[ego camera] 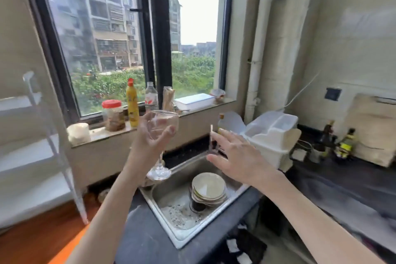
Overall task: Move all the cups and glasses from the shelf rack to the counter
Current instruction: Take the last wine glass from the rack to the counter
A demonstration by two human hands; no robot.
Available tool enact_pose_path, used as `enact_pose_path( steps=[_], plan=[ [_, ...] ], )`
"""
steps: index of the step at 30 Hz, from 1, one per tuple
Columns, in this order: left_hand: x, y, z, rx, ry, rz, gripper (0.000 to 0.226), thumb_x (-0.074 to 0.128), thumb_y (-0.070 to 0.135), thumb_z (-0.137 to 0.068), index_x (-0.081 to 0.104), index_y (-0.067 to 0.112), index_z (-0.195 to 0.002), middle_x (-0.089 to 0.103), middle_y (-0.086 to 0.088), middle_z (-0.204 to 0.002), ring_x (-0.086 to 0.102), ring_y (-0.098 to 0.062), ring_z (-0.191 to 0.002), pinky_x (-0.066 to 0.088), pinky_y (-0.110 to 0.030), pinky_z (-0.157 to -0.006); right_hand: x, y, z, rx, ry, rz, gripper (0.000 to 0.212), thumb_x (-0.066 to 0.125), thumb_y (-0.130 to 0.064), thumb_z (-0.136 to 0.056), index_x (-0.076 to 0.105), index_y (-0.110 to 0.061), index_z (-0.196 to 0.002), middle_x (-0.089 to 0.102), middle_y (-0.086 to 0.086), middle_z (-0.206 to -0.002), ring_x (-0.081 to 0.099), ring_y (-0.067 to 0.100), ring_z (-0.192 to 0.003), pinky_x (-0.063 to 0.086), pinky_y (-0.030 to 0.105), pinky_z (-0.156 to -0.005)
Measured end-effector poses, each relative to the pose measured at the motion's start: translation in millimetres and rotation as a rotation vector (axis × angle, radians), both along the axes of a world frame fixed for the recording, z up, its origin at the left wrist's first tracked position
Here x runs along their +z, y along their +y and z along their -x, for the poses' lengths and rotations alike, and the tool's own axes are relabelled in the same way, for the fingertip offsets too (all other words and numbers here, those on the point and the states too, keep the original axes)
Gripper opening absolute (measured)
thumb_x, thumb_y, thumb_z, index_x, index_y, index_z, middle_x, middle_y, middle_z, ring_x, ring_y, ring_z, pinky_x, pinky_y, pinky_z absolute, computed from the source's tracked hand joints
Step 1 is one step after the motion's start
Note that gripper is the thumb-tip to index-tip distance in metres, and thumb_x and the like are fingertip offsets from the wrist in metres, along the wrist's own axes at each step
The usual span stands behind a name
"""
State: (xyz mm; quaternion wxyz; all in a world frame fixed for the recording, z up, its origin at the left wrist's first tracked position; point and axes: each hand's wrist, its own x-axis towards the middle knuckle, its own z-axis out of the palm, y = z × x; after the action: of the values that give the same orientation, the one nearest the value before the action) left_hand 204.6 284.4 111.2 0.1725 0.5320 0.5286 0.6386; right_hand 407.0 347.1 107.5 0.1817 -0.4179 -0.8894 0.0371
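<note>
Kitchen corner; window (128, 34) behind both hands, dark counter (342, 188) under and to the right of the right forearm. White rack (38, 156) well to the left of the left arm, blurred. Steel sink (171, 206) below and between the hands, holding stacked plates (209, 186) just under the right hand. White bin (271, 133) just right of the right hand. Left hand (150, 141) raised above the sink's left edge, fingers curled round the bowl of a clear wine glass (164, 128); glass upright, slightly tilted, its foot hanging beside the wrist. Right hand (237, 156) near the glass, not touching it, fingers spread, holding nothing. Yellow bottle (132, 105) on the sill behind the left hand.
</note>
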Motion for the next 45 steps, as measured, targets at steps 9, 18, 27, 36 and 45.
enact_pose_path(
  steps=[9, 18, 27, 36, 45],
  plan=[
    [-40.4, 97.5, -245.2, -0.480, -0.026, 0.084, 0.041, 0.063, 0.017, -0.084, 0.042, 0.021, -0.119, 0.057, 0.004, -0.108, 0.062, 0.011, -0.078, 0.048, -0.009, -0.063, -47.8, 3.2, -243.2, -0.472, -0.060, 0.110, 0.067, 0.036, -0.055, -0.090, 0.014, -0.027, -0.147, 0.013, 0.000, -0.158, 0.009, 0.021, -0.144, 0.012, 0.046, -0.116],
    [-89.9, 195.6, -459.0, -0.775, 0.000, 0.157, 0.047, 0.068, 0.021, -0.081, 0.040, 0.022, -0.120, 0.057, 0.009, -0.104, 0.062, 0.013, -0.080, 0.046, -0.006, -0.062, -87.8, 47.7, -452.0, -0.780, -0.060, 0.193, 0.065, 0.036, -0.052, -0.091, 0.015, -0.025, -0.147, 0.012, 0.001, -0.158, 0.009, 0.022, -0.144, 0.012, 0.046, -0.116],
    [-95.1, 283.1, -648.5, -0.956, 0.084, 0.265, 0.055, 0.064, 0.023, -0.084, 0.035, 0.017, -0.131, 0.054, -0.003, -0.124, 0.062, -0.003, -0.093, 0.052, -0.014, -0.066, -92.9, 97.1, -626.3, -0.990, -0.056, 0.210, 0.065, 0.037, -0.052, -0.092, 0.015, -0.025, -0.147, 0.015, 0.002, -0.157, 0.012, 0.022, -0.144, 0.014, 0.046, -0.116],
    [-125.3, 351.9, -813.6, -1.004, 0.202, 0.323, 0.046, 0.067, 0.023, -0.080, 0.038, 0.023, -0.116, 0.056, 0.014, -0.098, 0.062, 0.011, -0.074, 0.049, -0.010, -0.062, -134.0, 147.4, -775.3, -1.111, -0.036, 0.317, 0.064, 0.036, -0.050, -0.092, 0.015, -0.024, -0.147, 0.015, 0.004, -0.157, 0.012, 0.023, -0.144, 0.015, 0.048, -0.116],
    [-165.8, 423.0, -979.4, -1.018, 0.292, 0.446, 0.057, 0.071, 0.022, -0.077, 0.035, 0.020, -0.120, 0.055, 0.015, -0.102, 0.059, 0.004, -0.088, 0.053, -0.019, -0.070, -174.4, 223.9, -946.2, -1.095, -0.047, 0.368, 0.064, 0.035, -0.048, -0.094, 0.010, -0.023, -0.148, 0.013, 0.006, -0.157, 0.011, 0.025, -0.144, 0.014, 0.048, -0.116]
  ],
)
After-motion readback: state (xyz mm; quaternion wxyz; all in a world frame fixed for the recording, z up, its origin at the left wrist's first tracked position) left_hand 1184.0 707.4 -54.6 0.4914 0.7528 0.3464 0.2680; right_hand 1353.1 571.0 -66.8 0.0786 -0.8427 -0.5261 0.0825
